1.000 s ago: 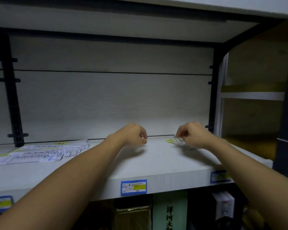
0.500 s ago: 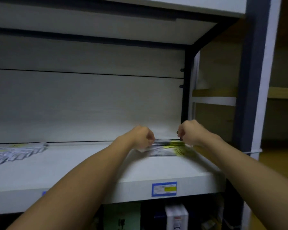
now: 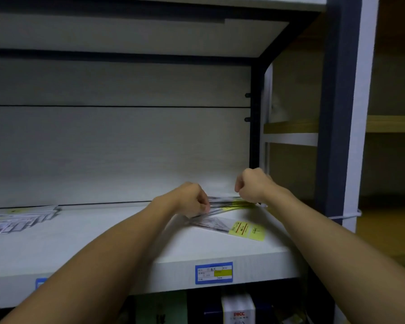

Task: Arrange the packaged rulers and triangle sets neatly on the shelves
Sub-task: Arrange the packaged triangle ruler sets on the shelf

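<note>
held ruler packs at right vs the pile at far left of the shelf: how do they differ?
The held packs are gripped by the left hand and right hand; the left pile is untouched. The held packs sit near the shelf's right end, fanned unevenly; the left pile is by the frame's left edge. Both are flat, clear packs with yellow labels.

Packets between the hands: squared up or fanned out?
Fanned out: the packets splay at different angles, one yellow-labelled end skewed toward the shelf front.
</note>
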`<state>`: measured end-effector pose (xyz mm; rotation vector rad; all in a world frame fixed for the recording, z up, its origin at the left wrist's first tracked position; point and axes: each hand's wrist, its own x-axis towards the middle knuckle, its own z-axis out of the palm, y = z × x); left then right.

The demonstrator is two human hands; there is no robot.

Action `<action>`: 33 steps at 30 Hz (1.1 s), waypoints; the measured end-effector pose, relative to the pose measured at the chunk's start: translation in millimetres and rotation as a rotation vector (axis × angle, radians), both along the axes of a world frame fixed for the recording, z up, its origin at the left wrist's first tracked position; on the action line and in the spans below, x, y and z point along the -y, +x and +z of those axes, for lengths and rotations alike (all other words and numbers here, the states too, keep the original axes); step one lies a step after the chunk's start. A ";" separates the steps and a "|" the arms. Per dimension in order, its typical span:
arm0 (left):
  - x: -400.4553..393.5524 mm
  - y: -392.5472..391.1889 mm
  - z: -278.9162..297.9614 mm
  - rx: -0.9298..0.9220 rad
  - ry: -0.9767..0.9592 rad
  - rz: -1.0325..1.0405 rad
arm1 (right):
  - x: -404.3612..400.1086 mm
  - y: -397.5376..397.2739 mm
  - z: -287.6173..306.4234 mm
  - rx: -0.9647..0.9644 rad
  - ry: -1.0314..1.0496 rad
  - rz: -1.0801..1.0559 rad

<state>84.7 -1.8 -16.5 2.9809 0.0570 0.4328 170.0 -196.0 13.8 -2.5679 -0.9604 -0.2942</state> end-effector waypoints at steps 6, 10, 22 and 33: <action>-5.3 -0.8 -6.6 -0.064 0.042 -0.030 | -8.5 3.3 -9.1 -0.013 -0.020 -0.012; -11.6 1.4 -10.2 -0.030 0.011 0.018 | -12.4 2.7 -11.3 -0.103 -0.122 0.036; -17.0 2.9 0.2 -0.150 -0.072 0.174 | -6.9 -14.5 3.0 -0.468 -0.544 0.089; -10.8 -1.6 15.5 -0.280 -0.120 0.263 | -6.2 -18.0 9.4 -0.171 -0.355 -0.085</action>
